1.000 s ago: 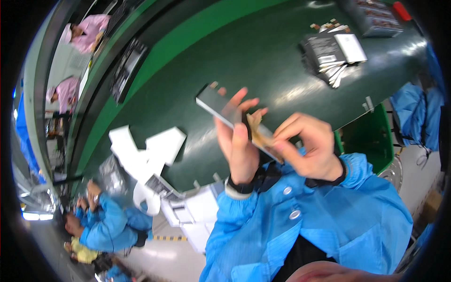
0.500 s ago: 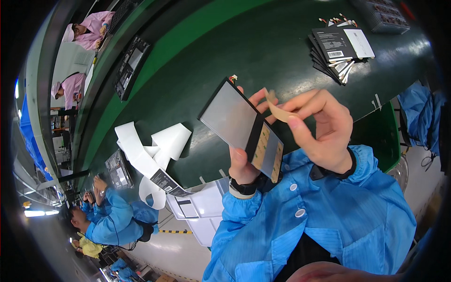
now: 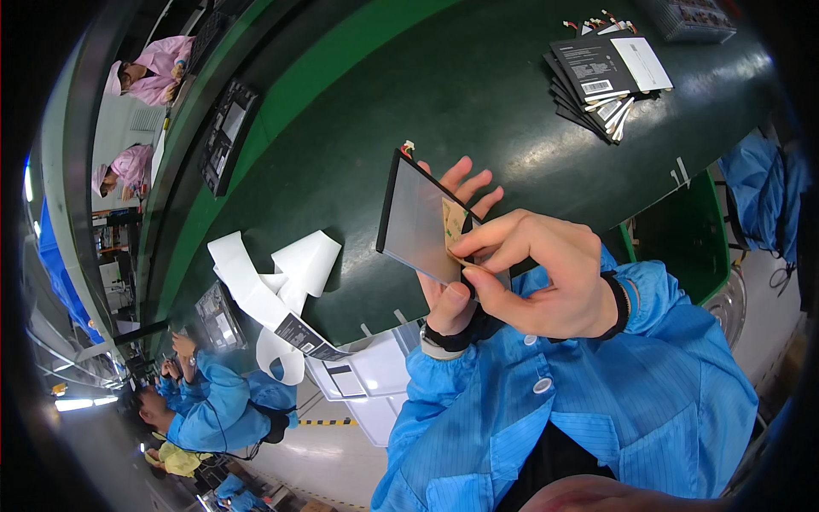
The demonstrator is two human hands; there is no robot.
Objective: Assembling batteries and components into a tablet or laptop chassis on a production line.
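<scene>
My left hand [image 3: 452,309] holds a flat battery pack [image 3: 416,224] tilted in front of my chest, thumb at its lower edge and fingers stretched out behind it. The pack has a grey face with black edges and a small white connector on short wires at its top corner. A tan adhesive strip [image 3: 453,222] with green marks lies on its face. At this strip my right hand [image 3: 546,277] is closed, thumb and index finger pinching its tan backing against the pack. The pack's lower part is hidden behind my right fingers.
A fanned stack of black battery packs [image 3: 589,77] lies at the far right, near a tray of small parts [image 3: 698,21]. White label strip [image 3: 247,264] curls at the left above a white bin [image 3: 375,384]. A green bin [image 3: 712,247] stands at right. Co-workers sit left.
My right hand has come left and down, from holding a tan strip apart from the pack to pinching at the pack's adhesive. The pack has turned in my left hand.
</scene>
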